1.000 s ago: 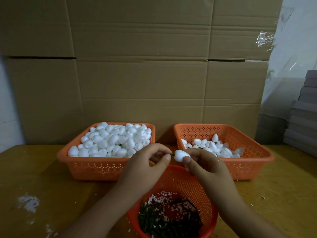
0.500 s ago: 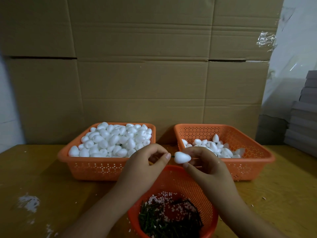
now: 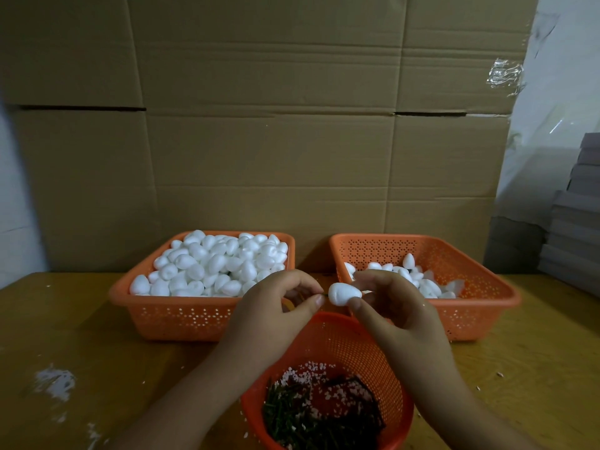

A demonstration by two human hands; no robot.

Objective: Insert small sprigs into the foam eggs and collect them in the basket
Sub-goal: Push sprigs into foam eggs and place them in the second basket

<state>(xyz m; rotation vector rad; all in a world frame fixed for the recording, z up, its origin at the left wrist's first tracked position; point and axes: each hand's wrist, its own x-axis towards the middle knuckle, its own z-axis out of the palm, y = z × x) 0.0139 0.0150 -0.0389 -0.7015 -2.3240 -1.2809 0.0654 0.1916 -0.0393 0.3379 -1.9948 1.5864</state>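
My right hand (image 3: 394, 306) pinches a white foam egg (image 3: 343, 293) between thumb and fingers, just above the far rim of a round orange basket (image 3: 344, 339). My left hand (image 3: 272, 306) pinches a thin dark sprig (image 3: 324, 294) whose tip meets the egg's left end. The round basket holds several dark green sprigs (image 3: 292, 414) and white foam crumbs. Behind on the left, an orange basket (image 3: 181, 316) is heaped with plain foam eggs (image 3: 214, 264). Behind on the right, another orange basket (image 3: 480, 306) holds a smaller heap of eggs (image 3: 415, 277).
Everything stands on a yellow wooden table (image 3: 97, 352) with white foam crumbs (image 3: 55, 383) at the left. A wall of cardboard boxes (image 3: 266, 141) rises right behind the baskets. Grey stacked boards (image 3: 574, 222) stand at the far right.
The egg has turned a little in my right hand and sits slightly lower. My left hand's fingertips have stayed close to the egg's left end with the sprig.
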